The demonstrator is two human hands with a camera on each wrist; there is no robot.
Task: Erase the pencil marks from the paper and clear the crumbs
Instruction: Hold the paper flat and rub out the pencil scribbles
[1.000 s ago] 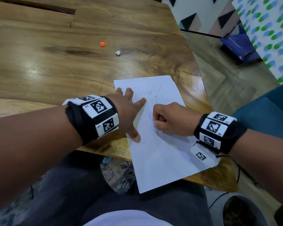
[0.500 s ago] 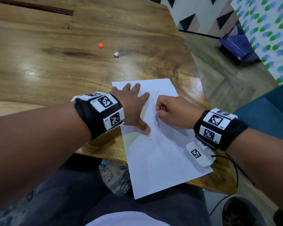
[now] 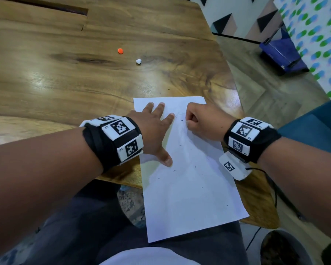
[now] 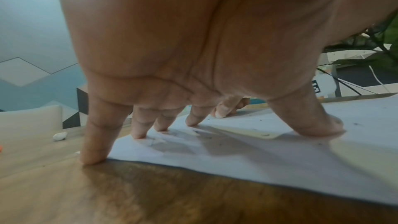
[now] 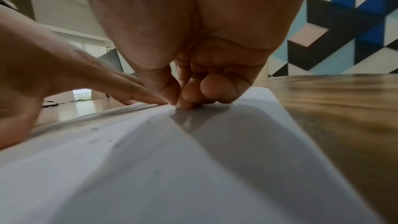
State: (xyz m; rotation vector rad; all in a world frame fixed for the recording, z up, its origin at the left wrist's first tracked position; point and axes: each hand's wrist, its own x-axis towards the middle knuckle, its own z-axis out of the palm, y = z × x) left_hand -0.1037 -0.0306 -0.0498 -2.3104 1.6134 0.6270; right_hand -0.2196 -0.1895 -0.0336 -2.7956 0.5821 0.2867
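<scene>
Two hands: left hand spread flat, pinning paper; right hand grip curled, contents hidden.
Risk: paper overhanging counter may crease.

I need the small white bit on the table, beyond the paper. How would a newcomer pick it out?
Start at the wooden table and find the white paper near its front edge, under both hands. Look past the paper's far edge to two tiny bits on bare wood. The white lump is the nearer, right-hand one; its neighbour, the orange bit, is round and bright.
</scene>
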